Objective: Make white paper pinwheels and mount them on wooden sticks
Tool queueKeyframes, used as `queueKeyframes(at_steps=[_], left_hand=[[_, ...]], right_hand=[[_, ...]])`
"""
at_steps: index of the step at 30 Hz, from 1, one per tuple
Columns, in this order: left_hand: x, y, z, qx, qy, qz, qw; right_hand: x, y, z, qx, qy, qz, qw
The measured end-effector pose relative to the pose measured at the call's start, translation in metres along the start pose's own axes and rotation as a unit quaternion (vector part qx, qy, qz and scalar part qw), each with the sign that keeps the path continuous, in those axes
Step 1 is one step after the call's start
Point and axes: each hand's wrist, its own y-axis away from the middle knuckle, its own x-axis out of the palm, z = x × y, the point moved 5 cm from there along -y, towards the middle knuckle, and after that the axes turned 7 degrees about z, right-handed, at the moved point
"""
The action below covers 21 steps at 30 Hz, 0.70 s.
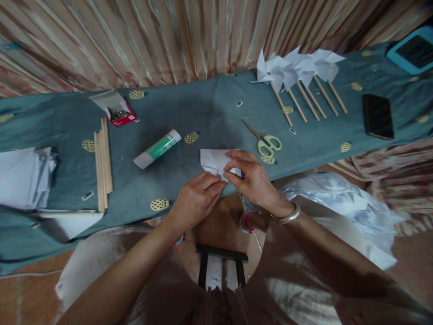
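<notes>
A piece of white paper (212, 159) with cut or folded lines lies at the table's front edge. My left hand (198, 195) presses its fingers together on the paper's near edge. My right hand (248, 176) pinches the paper near its middle with thumb and forefinger, a bracelet round the wrist. Just right of the paper, scissors (269, 145) with green handles lie with their blades pointing away. To the left rests a green-and-white glue tube (158, 149).
Several white paper pinwheels (297, 67) on wooden sticks lie at the back right, near a black phone (378, 116). On the left are wooden sticks (104, 167), a red box (118, 113) of small metal pieces and stacked paper (23, 178). A plastic bag (348, 212) sits below right.
</notes>
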Motion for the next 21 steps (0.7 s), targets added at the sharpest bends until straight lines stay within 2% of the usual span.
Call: queueKeyframes(at_steps=[12, 21], left_hand=[[0.000, 0.000, -0.001, 0.003, -0.008, -0.003, 1.000], [-0.001, -0.001, -0.002, 0.001, -0.009, -0.001, 1.000]], right_hand=[[0.002, 0.003, 0.006, -0.063, 0.044, 0.001, 0.997], [0.012, 0.010, 0.015, -0.098, 0.129, 0.025, 0.986]])
